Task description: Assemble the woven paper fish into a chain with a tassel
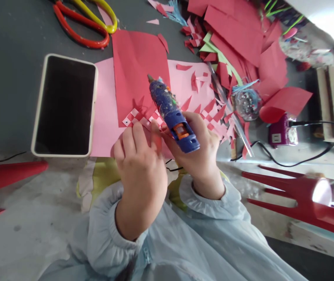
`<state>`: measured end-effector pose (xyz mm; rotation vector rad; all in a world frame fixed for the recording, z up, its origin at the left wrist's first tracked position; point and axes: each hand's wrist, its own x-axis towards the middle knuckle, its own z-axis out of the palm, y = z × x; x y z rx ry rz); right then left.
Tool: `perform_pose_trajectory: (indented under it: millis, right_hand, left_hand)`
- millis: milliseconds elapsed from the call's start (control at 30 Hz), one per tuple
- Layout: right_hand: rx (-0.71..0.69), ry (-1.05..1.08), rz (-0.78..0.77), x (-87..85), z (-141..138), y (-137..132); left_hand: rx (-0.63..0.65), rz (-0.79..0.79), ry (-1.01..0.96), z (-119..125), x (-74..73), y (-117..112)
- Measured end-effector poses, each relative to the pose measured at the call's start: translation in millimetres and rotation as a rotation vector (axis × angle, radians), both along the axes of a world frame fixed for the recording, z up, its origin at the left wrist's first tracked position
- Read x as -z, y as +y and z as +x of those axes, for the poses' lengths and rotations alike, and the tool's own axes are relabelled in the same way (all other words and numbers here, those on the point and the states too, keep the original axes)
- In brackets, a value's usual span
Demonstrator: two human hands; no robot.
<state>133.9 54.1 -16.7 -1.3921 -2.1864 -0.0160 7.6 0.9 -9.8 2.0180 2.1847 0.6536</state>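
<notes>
My right hand (200, 150) is closed around a blue hot glue gun (169, 111), its nozzle pointing up and away over a red paper sheet (140, 66). In front of my left hand (140, 168) lies a woven red and pink paper strip (132, 118) with a small dark eye-like dot at its left end. My left fingers are bent onto the strip's near edge; their tips are partly hidden, and the index finger is blurred. A pink paper sheet (105, 117) lies beneath the red one.
A tablet (64, 107) with a dark screen lies at left, near red and yellow scissors (82, 23). Red paper scraps (237, 31) pile up at right, beside a clear glue stick (230, 109), a round clear container (246, 104) and a purple plug adapter (282, 132) with a black cable.
</notes>
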Motion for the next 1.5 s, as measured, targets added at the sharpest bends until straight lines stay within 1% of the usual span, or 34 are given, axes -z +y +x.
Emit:
perform_pose_trajectory:
  millis: [167, 367, 533, 633, 800, 1000, 1167, 1300, 1400, 1500]
  right_hand:
    - [-0.007, 0.040, -0.011, -0.5, 0.3, -0.4]
    - [0.033, 0.115, -0.109, 0.4, 0.6, -0.6]
    - [0.005, 0.212, -0.209, 9.3, 8.8, 2.8]
    - [0.017, 0.255, -0.254, 13.9, 15.2, 5.5]
    - [0.027, 0.337, -0.317, 10.5, 17.5, 9.0]
    - [0.039, 0.299, -0.334, 2.5, 13.8, 10.6]
    - [0.038, 0.304, -0.377, 4.1, 14.0, 12.4]
    - [0.045, 0.307, -0.364, 6.2, 13.4, 13.7]
    - [0.031, 0.364, -0.355, 5.9, 14.2, 15.0]
    - [0.021, 0.494, -0.305, 5.2, 18.5, 17.4]
  left_hand:
    - [-0.004, -0.026, -0.022, 1.0, 0.2, 0.3]
    - [0.003, -0.071, -0.020, 1.6, -2.7, 1.1]
    - [0.010, -0.063, 0.043, 2.4, -3.6, 2.5]
    - [0.005, -0.069, 0.065, 3.6, -4.7, 2.8]
    - [-0.005, -0.064, 0.083, 7.7, -4.1, 2.8]
    - [-0.068, -0.032, 0.059, 13.4, 1.8, 5.2]
    - [-0.098, -0.027, 0.088, 15.0, 3.9, 9.5]
    - [-0.106, -0.080, 0.079, 13.7, 0.7, 14.6]
    - [-0.107, -0.117, 0.075, 12.5, -1.9, 17.6]
    - [-0.095, -0.130, 0.108, 11.7, -1.5, 18.1]
